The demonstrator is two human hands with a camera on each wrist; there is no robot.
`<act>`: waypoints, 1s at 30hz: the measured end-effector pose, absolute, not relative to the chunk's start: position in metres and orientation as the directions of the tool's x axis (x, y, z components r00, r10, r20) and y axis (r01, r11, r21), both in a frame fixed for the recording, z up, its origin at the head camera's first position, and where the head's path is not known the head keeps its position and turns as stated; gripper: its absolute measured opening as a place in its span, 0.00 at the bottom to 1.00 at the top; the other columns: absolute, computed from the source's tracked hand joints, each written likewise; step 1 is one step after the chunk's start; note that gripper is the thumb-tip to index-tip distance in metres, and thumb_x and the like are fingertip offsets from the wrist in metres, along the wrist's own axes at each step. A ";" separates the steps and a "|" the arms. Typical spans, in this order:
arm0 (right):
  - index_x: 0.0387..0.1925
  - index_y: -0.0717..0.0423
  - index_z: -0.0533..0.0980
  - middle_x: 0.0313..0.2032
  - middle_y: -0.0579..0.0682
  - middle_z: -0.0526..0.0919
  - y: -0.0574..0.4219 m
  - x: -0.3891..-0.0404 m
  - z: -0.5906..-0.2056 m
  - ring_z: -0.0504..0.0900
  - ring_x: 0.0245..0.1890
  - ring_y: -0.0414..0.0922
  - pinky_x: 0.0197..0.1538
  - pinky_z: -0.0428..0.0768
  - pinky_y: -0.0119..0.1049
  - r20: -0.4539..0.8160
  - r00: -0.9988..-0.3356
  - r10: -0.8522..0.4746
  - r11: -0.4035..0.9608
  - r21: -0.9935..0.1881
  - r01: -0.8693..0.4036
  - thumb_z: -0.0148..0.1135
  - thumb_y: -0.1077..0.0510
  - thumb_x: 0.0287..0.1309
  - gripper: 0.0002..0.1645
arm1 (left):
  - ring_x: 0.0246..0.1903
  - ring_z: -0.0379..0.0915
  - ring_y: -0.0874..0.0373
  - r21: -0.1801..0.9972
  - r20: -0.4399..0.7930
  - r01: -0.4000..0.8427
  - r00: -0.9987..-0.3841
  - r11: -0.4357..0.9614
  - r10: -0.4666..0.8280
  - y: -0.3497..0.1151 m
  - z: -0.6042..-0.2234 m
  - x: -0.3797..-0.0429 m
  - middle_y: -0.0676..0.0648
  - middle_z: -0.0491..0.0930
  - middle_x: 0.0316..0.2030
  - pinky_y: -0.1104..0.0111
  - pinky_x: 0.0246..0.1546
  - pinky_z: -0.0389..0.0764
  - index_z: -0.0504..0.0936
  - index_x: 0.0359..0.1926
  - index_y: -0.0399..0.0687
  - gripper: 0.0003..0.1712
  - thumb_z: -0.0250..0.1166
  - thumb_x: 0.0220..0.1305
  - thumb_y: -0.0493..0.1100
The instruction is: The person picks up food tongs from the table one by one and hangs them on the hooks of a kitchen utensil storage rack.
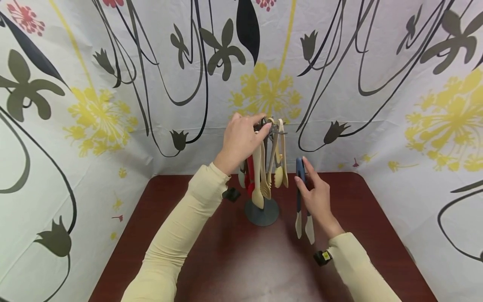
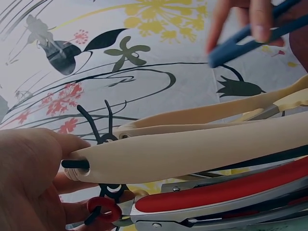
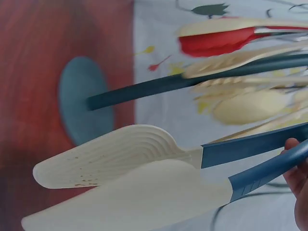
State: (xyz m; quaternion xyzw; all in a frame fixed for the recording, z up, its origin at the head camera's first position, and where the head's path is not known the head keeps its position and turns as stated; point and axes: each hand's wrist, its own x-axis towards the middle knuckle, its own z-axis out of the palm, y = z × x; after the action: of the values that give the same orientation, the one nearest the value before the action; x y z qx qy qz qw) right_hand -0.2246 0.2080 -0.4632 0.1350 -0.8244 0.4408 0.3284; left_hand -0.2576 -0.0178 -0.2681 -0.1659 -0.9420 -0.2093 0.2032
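My left hand [image 1: 238,140] holds the top of a dark utensil stand [image 1: 260,217], its thumb and fingers around the hooked hub. From those hooks hang several cream utensils, among them a spoon [image 1: 258,199], and red-handled tongs [image 2: 207,190] with a red loop. To the right of the stand, my right hand [image 1: 318,196] grips blue-handled tongs [image 1: 300,167] near their top end. Their broad cream tips [image 3: 130,197] point down and stand apart, above the table and clear of the hanging utensils. In the left wrist view, part of my left hand is hidden behind the hooks.
The stand's round base rests on a dark red-brown table [image 1: 211,251], near its back edge. Behind and on both sides hangs a white cloth [image 1: 158,105] with flower prints. A small black device [image 1: 322,257] sits at my right wrist.
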 end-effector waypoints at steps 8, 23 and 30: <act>0.73 0.43 0.64 0.34 0.59 0.87 0.197 -0.223 -0.417 0.78 0.28 0.35 0.31 0.73 0.18 0.747 -0.662 0.058 0.574 -0.567 -0.590 0.66 0.64 0.61 0.41 | 0.38 0.70 0.52 0.321 0.453 0.392 -0.863 0.862 0.223 -0.018 -0.267 -0.257 0.52 0.89 0.41 0.63 0.33 0.72 0.78 0.64 0.65 0.25 0.55 0.71 0.63; 0.73 0.39 0.64 0.38 0.63 0.88 0.183 -0.233 -0.373 0.87 0.32 0.54 0.35 0.73 0.12 0.764 -0.644 0.038 0.510 -0.569 -0.645 0.66 0.62 0.62 0.40 | 0.38 0.71 0.52 0.301 0.432 0.357 -0.878 0.884 0.208 -0.017 -0.263 -0.255 0.52 0.89 0.37 0.63 0.34 0.73 0.78 0.64 0.64 0.26 0.55 0.70 0.64; 0.73 0.34 0.63 0.39 0.64 0.88 0.177 -0.238 -0.365 0.88 0.33 0.55 0.35 0.72 0.10 0.750 -0.661 0.010 0.509 -0.573 -0.642 0.66 0.60 0.62 0.41 | 0.37 0.71 0.52 0.271 0.428 0.345 -0.879 0.899 0.209 -0.016 -0.262 -0.255 0.53 0.88 0.35 0.65 0.32 0.72 0.78 0.64 0.63 0.27 0.54 0.71 0.64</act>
State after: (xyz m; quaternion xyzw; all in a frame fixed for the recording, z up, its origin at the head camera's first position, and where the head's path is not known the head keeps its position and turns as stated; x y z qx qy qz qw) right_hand -0.2383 0.1771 -0.3650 0.1999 -0.7906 0.4535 0.3596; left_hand -0.2551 -0.0155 -0.2623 -0.1453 -0.9539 -0.1721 0.1982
